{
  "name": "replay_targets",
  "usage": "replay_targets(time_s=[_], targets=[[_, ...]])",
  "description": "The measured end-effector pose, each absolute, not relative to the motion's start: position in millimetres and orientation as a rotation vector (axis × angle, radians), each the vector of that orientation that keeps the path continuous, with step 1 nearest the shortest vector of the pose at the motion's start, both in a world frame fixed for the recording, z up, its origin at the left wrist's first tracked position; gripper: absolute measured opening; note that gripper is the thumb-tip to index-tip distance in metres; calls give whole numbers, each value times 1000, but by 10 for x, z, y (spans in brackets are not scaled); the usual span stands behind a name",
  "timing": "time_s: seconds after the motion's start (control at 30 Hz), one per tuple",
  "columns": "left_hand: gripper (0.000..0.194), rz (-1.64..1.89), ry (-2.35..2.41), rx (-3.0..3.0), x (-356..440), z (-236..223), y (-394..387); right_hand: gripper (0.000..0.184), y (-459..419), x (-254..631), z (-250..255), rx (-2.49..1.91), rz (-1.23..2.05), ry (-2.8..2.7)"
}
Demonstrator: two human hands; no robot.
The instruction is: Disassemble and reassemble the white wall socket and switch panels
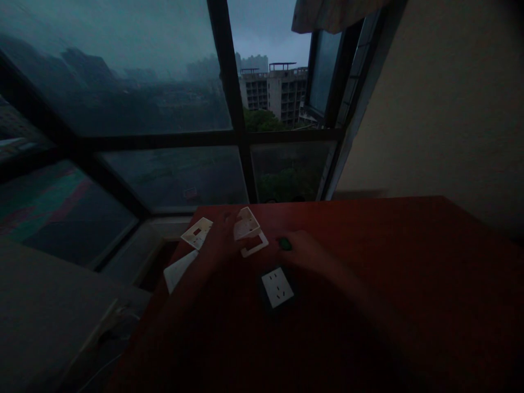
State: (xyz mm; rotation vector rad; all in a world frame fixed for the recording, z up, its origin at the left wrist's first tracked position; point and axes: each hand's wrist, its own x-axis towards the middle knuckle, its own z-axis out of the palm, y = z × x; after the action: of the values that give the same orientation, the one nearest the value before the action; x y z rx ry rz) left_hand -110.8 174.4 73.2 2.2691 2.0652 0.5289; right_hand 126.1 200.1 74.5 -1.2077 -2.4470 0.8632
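Note:
My left hand [221, 237] is at a white open socket box [248, 219], its fingers on the far left side and its thumb near the lower edge. Just below the box is a white rectangular frame [260, 249], partly covered by the thumb. My right hand [302, 246] is closed around a small green object [285, 244], whose kind is too dark to make out. Nearer to me, a white socket panel [278, 287] with several slots lies face up on a dark base. Left of my left hand are a white box with a square cutout [196, 233] and a flat white plate [177, 273], partly behind the forearm.
The reddish wooden table [368, 234] stands against dark-framed windows [241, 136], with one pane open at the right. A pale wall [429, 109] is on the right. Below the table's left edge lies a thin cable [100, 371]. The light is dim.

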Motion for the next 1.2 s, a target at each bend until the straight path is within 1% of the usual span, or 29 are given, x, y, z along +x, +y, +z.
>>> replay_targets(time_s=[0.13, 0.23, 0.3, 0.37, 0.57, 0.63, 0.73, 0.87, 0.97, 1.1, 1.2], targets=[[73, 410, 2120, 2248, -1309, 642, 1723, 36, 2088, 939, 656, -1109, 836, -2622], [75, 344, 2060, 2295, -1335, 571, 1658, 31, 2145, 836, 583, -1167, 766, -2691], [77, 298, 2015, 2337, -1340, 535, 1624, 27, 2175, 871, 542, -1237, 714, -2725], [77, 263, 1987, 2363, -1350, 513, 1602, 27, 2197, 973, 513, -1307, 671, -2761], [70, 112, 1896, 2450, -1385, 525, 1505, 23, 2183, 1364, 541, -1452, 570, -2796], [72, 144, 1876, 2477, -1372, 548, 1442, 22, 2125, 1456, 599, -1472, 549, -2781], [74, 317, 1841, 2510, -1299, 583, 1327, 23, 1974, 1546, 731, -1409, 571, -2794], [64, 599, 1761, 2442, -1082, 608, 1150, 21, 1711, 1593, 919, -1257, 630, -2849], [59, 742, 1680, 2288, -881, 602, 995, 16, 1551, 1596, 989, -1110, 654, -2923], [52, 750, 1566, 2150, -659, 575, 791, 16, 1454, 1590, 962, -859, 654, -3053], [50, 706, 1563, 2088, -541, 537, 691, 17, 1438, 1584, 898, -812, 662, -3123]])
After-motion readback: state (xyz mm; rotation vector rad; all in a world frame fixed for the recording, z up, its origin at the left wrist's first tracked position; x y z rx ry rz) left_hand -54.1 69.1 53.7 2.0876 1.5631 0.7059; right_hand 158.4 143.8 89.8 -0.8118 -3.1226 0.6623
